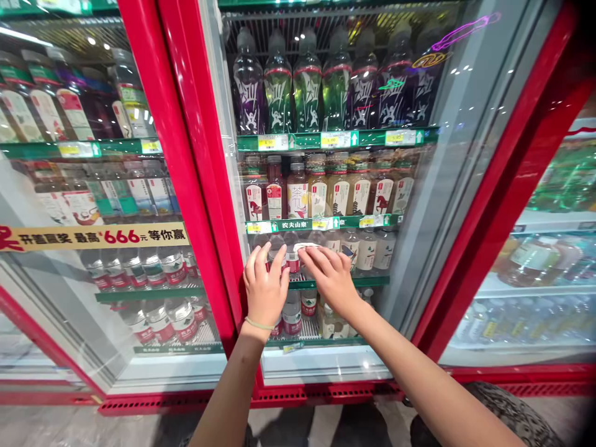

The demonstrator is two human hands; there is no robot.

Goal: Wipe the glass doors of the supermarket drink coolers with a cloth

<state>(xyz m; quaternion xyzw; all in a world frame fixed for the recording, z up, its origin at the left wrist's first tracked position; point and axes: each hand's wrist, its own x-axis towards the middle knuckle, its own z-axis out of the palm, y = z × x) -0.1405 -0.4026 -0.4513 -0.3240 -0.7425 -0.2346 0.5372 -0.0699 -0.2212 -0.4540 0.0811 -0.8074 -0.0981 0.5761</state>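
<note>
Both of my hands reach into the open middle section of a red drinks cooler (195, 155), at the third shelf (372, 281) down. My left hand (264, 287) has its fingers stretched upward and slightly apart, resting against small red-labelled water bottles (292, 261) at the shelf's left end. A thin band circles that wrist. My right hand (329, 273) is just to the right, its fingers curled leftward over the white top of a water bottle (305, 248) in the front row. The two hands nearly touch.
Higher shelves hold tea bottles (339, 189) and tall coloured bottles (307, 93), above green price strips (335, 139). The open glass door (493, 186) swings out at right. The closed left door carries a yellow banner (97, 236). A patterned dark object (512, 416) lies on the floor.
</note>
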